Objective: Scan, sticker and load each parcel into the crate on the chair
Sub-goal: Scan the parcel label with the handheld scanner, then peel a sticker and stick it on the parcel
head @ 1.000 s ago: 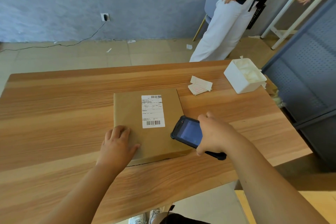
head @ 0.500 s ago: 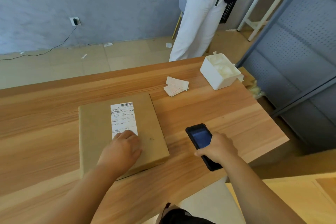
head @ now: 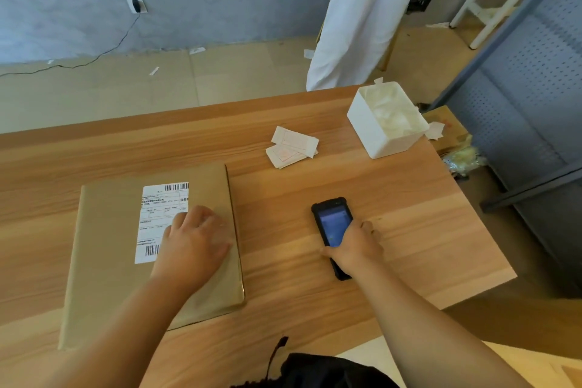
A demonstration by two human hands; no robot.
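Parcel [head: 110, 246] flat on counter [head: 315, 186], long axis running away from the person.
Left hand [head: 192, 242] rests palm-down on it; right hand [head: 354, 249] grips the screen-up scanner [head: 333, 224].

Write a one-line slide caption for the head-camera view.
Left hand rests on a labelled brown parcel while the right hand grips a handheld scanner beside it on the wooden table.

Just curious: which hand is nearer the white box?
Right. The right hand grips the scanner in front of the white box; the left hand rests on the parcel, farther left.
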